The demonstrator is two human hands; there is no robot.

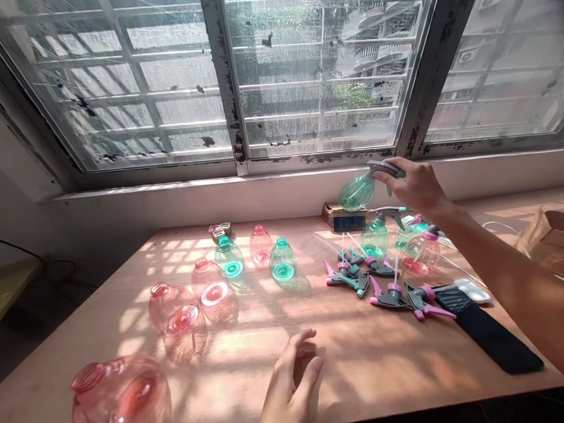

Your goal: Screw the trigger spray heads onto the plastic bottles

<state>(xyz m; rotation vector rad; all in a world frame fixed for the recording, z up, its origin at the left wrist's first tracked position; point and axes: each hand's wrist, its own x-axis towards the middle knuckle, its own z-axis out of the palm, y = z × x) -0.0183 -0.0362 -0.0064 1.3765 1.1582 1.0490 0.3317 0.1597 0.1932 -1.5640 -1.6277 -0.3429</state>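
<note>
My right hand [413, 185] grips the grey head of a green spray bottle [358, 191], holding it tilted above the back of the table. Below it stand another green spray bottle [374, 238] and a pink one [422, 253], both with heads fitted. Near the front edge, my left hand [294, 377] rests with fingers loosely curved and apart, nothing in it. Several loose trigger spray heads [393, 294] in grey, pink and green lie right of centre. To the left stand open bottles without heads, green [282, 261] and pink [174, 308].
A small cardboard box [333, 217] sits against the back wall. A black pouch [492, 337] and a white object [472, 290] lie at the right, with a brown paper bag [551, 239] beyond. Large window panes [314, 68] rise behind the wooden table [232, 373].
</note>
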